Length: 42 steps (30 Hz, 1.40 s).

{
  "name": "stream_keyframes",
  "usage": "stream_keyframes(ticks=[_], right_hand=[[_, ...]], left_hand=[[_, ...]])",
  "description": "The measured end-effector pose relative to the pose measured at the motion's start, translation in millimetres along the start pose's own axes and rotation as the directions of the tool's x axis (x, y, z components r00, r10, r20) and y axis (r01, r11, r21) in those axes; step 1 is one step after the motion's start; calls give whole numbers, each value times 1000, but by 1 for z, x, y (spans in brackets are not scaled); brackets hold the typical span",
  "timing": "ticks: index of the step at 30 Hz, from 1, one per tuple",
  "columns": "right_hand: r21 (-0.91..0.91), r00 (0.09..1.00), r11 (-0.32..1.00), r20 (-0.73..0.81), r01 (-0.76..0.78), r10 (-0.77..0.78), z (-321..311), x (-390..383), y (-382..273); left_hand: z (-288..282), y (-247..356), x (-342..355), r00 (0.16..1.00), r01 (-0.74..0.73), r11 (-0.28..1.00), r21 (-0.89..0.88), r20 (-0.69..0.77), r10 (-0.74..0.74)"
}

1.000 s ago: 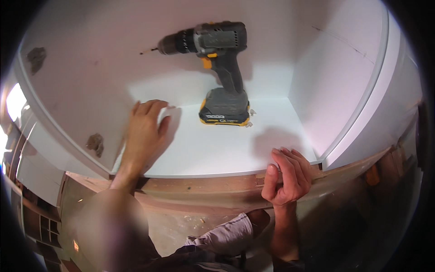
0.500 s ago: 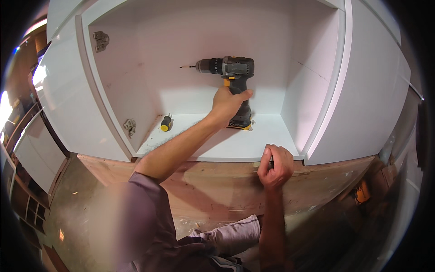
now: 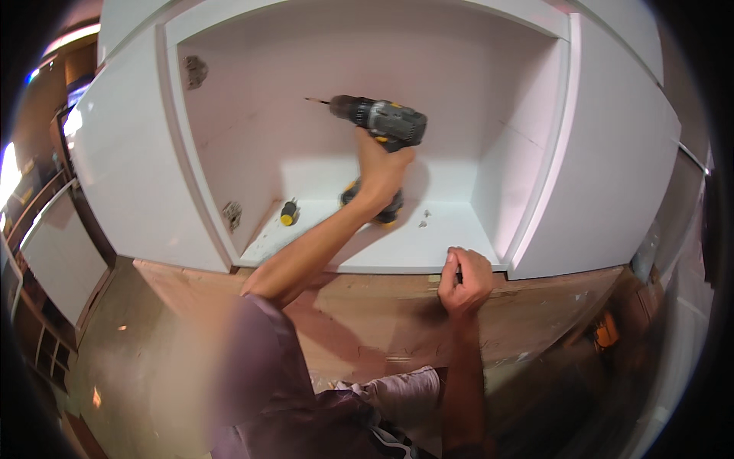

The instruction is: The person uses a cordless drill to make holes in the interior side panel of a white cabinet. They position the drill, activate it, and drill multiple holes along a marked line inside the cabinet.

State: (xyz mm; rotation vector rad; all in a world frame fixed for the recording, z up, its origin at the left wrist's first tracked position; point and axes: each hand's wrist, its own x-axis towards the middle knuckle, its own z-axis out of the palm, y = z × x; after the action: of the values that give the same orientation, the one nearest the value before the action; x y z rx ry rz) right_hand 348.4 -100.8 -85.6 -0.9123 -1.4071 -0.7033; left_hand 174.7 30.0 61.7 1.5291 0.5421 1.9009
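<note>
My left hand (image 3: 380, 170) grips the handle of a grey and black cordless drill (image 3: 401, 122) with yellow details, raised inside a white cabinet. A thin bit (image 3: 318, 99) points left from its chuck. My right hand (image 3: 466, 277) is curled at the front edge of the cabinet floor, with a small dark thing between the fingers. A short yellow and black screwdriver (image 3: 288, 213) is on the cabinet floor (image 3: 405, 249) at the left, and several small metal bits (image 3: 425, 219) lie right of the drill. Two metal hinge fittings (image 3: 194, 70) are on the left inner wall.
White panels (image 3: 122, 176) flank the opening on both sides. A pale wooden plinth (image 3: 229, 291) runs below the cabinet. Wooden frames and a white board (image 3: 65, 252) stand at the far left. An orange object (image 3: 605, 329) sits low at the right, in shadow.
My left hand moved onto the drill's handle and now lifts and tilts the drill, uncovering the small metal bits. The view has widened, showing the screwdriver. My right hand stays curled at the edge.
</note>
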Motion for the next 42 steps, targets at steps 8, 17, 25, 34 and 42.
stream_keyframes(ticks=[8, 17, 25, 34, 42], right_hand=[[-19, 998, 998, -14, -58, 57, 7, -5, -12], [427, 963, 896, 269, -124, 5, -12, 89, -69], [296, 962, 955, 266, -22, -60, 10, 142, -109], [103, 991, 987, -61, 125, -119, 25, 29, -143], [136, 849, 989, 514, 64, -125, 71, 9, -198]], left_hand=[[-37, 134, -30, 904, -232, 950, 210, 406, 131], [-30, 120, -16, 740, -176, 968, -180, 624, 251], [-30, 122, 21, 525, 28, 983, -181, 839, 140], [-41, 176, 33, 424, -16, 975, -223, 881, 209], [-22, 179, 52, 392, -197, 977, -86, 906, 158]])
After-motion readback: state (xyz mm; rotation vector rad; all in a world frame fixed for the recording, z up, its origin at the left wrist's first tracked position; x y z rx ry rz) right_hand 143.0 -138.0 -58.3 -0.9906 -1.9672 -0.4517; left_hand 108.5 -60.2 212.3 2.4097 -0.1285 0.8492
